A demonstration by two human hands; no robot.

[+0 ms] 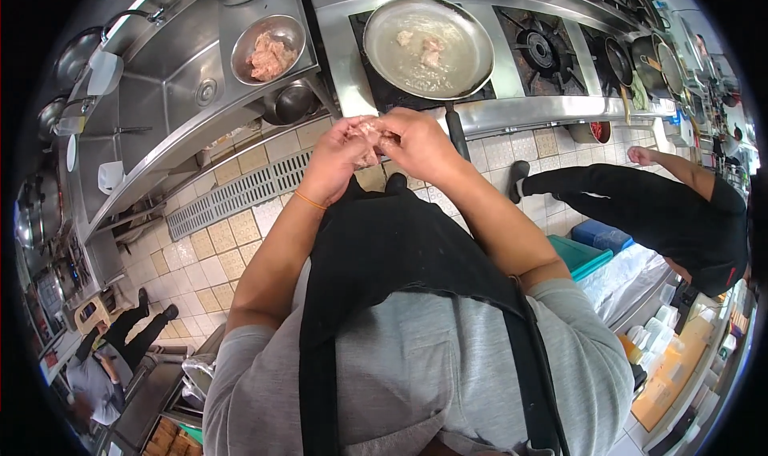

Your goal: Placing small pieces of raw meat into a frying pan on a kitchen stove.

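Note:
Both my hands meet in front of the stove's edge, closed round a lump of pale pink raw minced meat. My left hand grips its left side, and my right hand presses it from the right with bent fingers. Just beyond them a wide frying pan sits on a burner, its dark handle pointing toward me. Clear liquid bubbles in the pan round a few pieces of meat. Up to the left, a steel bowl holds more raw minced meat.
A steel sink lies left of the bowl. Right of the pan is an unlit-looking burner, with dark pans farther along. A person in black stands at the right; another person sits at the lower left. A floor grating runs below the sink.

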